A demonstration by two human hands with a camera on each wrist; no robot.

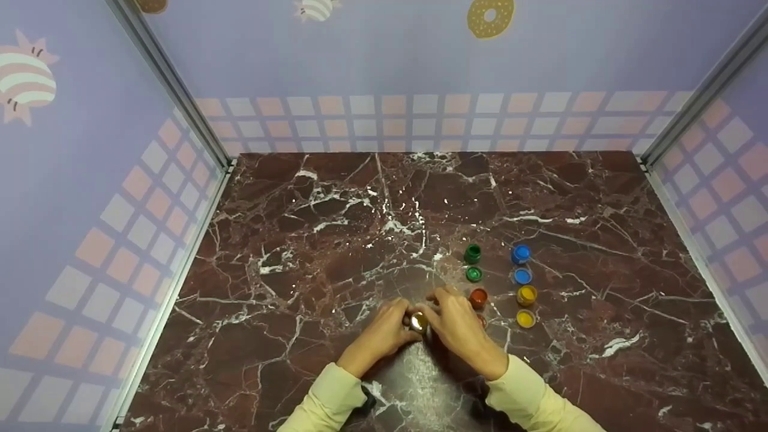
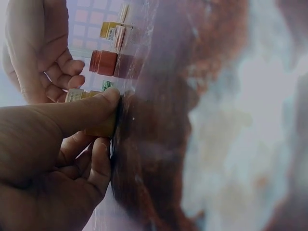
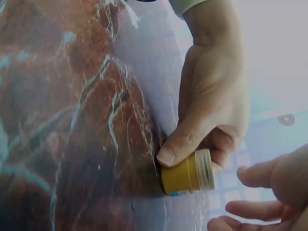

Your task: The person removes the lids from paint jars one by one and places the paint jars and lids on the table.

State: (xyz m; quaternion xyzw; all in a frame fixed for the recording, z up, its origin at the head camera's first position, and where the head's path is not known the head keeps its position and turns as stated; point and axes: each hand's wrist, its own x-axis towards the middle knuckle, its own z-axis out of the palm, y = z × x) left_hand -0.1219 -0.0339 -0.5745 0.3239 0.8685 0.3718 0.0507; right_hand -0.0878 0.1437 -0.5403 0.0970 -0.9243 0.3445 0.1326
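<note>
A small gold-yellow paint jar (image 1: 418,323) with a clear-rimmed lid (image 3: 205,169) stands on the marbled table near its front. My left hand (image 1: 387,329) grips the jar's body low down, thumb on one side and fingers on the other, as both wrist views show. Close by on the right is my right hand (image 1: 459,324). Its loosely bent fingers (image 3: 255,209) are apart from the lid in the right wrist view. An uncapped red paint jar (image 1: 478,297) stands just beyond the right hand, which partly hides the red lid (image 1: 482,321).
Right of the hands stand uncapped green (image 1: 473,254), blue (image 1: 521,254) and yellow (image 1: 527,295) paint jars. A green lid (image 1: 474,274), a blue lid (image 1: 523,276) and a yellow lid (image 1: 525,318) lie in front of them. Patterned walls (image 1: 384,60) enclose the table's back and sides.
</note>
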